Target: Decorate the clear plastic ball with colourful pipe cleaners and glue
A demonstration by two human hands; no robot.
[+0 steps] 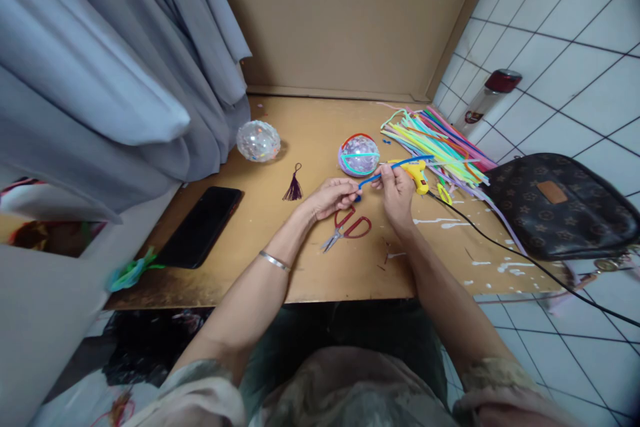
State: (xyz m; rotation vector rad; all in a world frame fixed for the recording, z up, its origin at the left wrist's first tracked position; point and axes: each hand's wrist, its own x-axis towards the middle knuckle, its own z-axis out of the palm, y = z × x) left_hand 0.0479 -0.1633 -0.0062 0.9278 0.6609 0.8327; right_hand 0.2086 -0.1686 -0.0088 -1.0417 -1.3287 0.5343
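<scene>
A blue pipe cleaner (419, 159) stretches between my two hands above the table. My left hand (334, 196) pinches its lower left end, and my right hand (396, 192) grips it further along, with the free end pointing right. Just beyond my hands sits a clear ball (359, 155) with red, turquoise and purple strips around it. Red-handled scissors (345, 229) lie partly open on the table below my hands. A yellow glue gun (417, 175) rests right behind my right hand. A small dark blue piece shows under my left fingertips.
Colourful pipe cleaners (440, 143) are heaped at the back right, beside a brown patterned bag (565, 207). A black cable crosses the right side. Another clear ball (259, 141), a dark tassel (294, 185) and a black phone (201, 227) lie on the left of the table (250, 280).
</scene>
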